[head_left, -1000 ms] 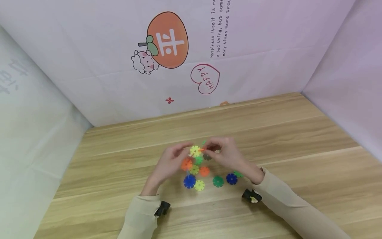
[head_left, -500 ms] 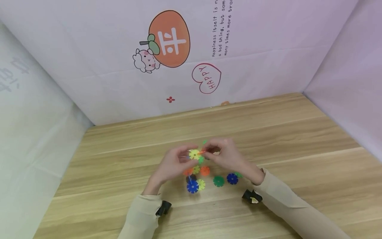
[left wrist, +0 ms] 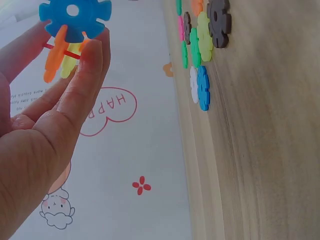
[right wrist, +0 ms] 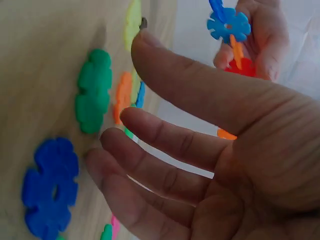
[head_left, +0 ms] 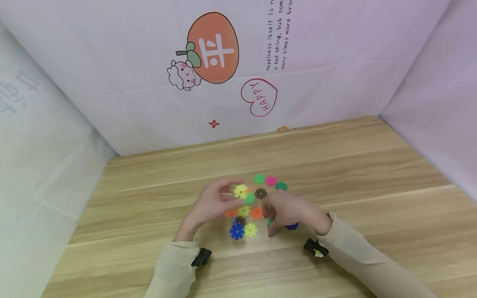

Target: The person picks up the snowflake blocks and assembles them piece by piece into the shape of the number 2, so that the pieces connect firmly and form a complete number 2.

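Apparently midway: left hand (head_left: 210, 207) pinches joined discs (left wrist: 75, 26); right hand (head_left: 290, 211) empty, fingers loosely bent near green disc (right wrist: 94, 92); unjoined discs (head_left: 256, 213) remain between both hands' fingers.

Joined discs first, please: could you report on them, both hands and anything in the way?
Left hand gripping joined discs. Right hand holding nothing, near green disc. Nothing seen between right hand and green disc.

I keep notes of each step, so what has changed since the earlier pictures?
The right hand let go of the orange notched plastic disc and moved toward the person, near the dark green notched plastic disc. The left hand still holds the joined multicoloured plastic discs.
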`<control>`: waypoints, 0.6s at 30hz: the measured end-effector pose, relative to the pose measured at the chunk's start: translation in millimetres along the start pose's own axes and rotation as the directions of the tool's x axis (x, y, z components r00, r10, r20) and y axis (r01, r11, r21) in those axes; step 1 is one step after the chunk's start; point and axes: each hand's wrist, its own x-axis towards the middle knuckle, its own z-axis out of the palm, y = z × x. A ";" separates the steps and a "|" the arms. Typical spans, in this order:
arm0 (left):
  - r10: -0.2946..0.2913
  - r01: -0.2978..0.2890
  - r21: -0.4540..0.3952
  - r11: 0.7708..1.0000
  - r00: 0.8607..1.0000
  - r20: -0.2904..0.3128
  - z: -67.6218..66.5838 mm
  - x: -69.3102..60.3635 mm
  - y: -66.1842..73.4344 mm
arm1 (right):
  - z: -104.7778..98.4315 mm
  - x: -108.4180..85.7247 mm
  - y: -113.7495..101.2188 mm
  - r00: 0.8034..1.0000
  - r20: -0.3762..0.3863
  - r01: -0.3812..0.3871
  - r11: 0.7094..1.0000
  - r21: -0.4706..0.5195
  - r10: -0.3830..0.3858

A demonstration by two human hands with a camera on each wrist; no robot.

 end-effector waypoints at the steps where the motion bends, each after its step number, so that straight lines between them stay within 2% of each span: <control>1: -0.001 0.001 -0.002 1.000 1.000 -0.001 -0.3 -0.2 0.1 | 1.9 0.1 -1.4 1.000 0.005 -0.013 1.000 0.000 0.013; 5: -0.003 0.003 -0.009 1.000 1.000 -0.002 -0.4 -0.2 0.2 | 7.7 1.1 -4.3 0.999 0.007 -0.032 0.999 -0.016 0.032; 12: 0.007 -0.007 -0.032 0.999 1.000 -0.006 0.6 1.0 -1.0 | 11.8 3.2 -2.9 1.000 0.016 0.007 0.998 -0.055 -0.006; 18: 0.015 -0.015 -0.041 0.999 1.000 -0.007 0.9 1.5 -1.0 | 12.2 2.9 -2.0 1.000 0.021 0.009 0.997 -0.070 -0.008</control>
